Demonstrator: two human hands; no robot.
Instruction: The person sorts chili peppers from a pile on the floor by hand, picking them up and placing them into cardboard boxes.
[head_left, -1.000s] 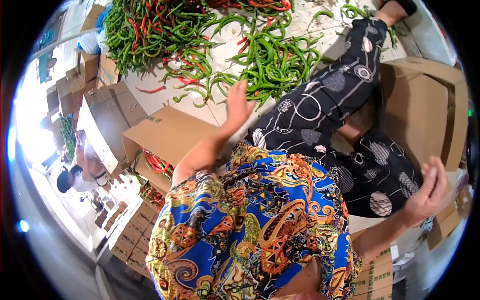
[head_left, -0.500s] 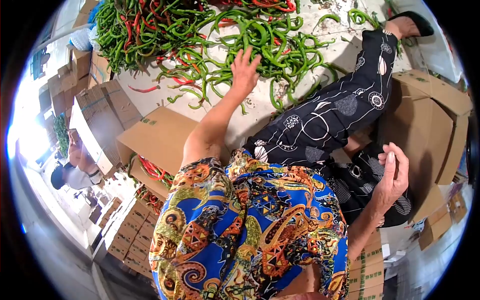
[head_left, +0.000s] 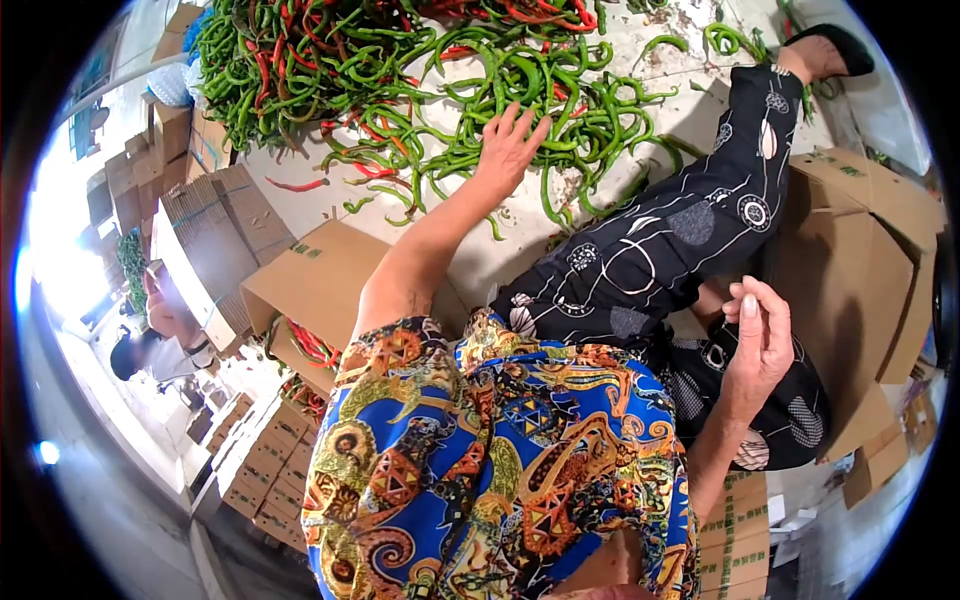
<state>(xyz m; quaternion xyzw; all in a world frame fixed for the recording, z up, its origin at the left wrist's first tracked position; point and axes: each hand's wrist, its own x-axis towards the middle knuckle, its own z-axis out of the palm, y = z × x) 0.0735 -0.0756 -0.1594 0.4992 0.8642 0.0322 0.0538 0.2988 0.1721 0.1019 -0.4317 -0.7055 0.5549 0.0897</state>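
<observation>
The fingers of the left hand (head_left: 506, 156) are spread a little apart, palm down, at the near edge of a loose pile of long, curly green peppers (head_left: 525, 80). I can't tell if the fingertips touch it. The right hand (head_left: 757, 365) is up in the air, well apart from the pile, nearer the person and to its right. Its fingers are bent close to the thumb; I can't tell if they meet.

The pile lies on a pale floor (head_left: 320, 205). Just left of the pile is a big, tall heap of green and red peppers (head_left: 300, 60). Black trousers with white shapes (head_left: 640, 250) stretch along its right side. An open brown cardboard box (head_left: 325, 270) is to its near left, and a large brown cardboard box (head_left: 840, 270) is well to its right.
</observation>
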